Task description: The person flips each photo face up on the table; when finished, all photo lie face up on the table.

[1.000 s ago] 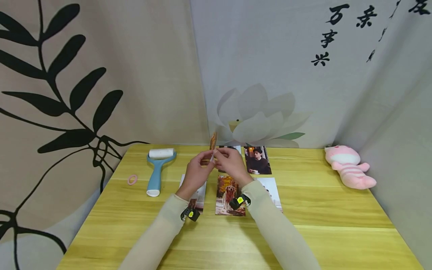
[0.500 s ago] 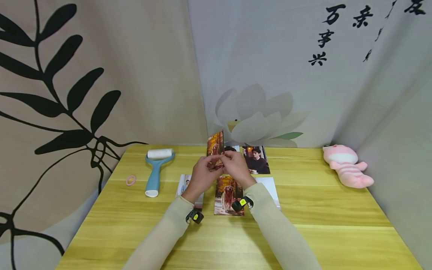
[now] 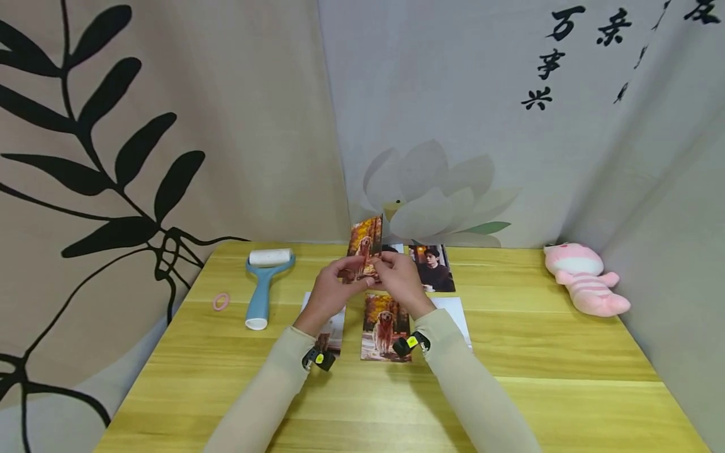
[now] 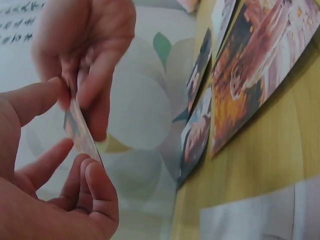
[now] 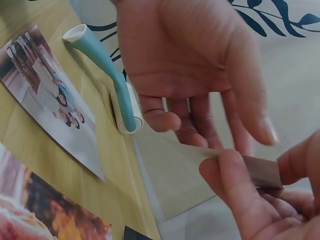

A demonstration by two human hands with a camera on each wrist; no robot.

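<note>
Above the table's back part, both hands hold an upright photo print of a dog among autumn leaves. My right hand pinches its right side between thumb and fingers. At the opposite edge, my left hand has its curled fingers on the print. Whether it is one sheet or several is unclear. Under the wrists lies a similar dog photo. A group photo is partly covered by the left arm, a pale photo by the right. Behind the hands are a portrait photo and a mostly hidden photo.
A blue-handled lint roller lies to the left, with a pink ring beside it. At the far right rests a pink plush toy. A printed curtain hangs right behind the wooden table.
The held print was edge-on to the head camera a second ago; it has turned so its picture faces the camera. The hands have shifted their hold along its edges.
</note>
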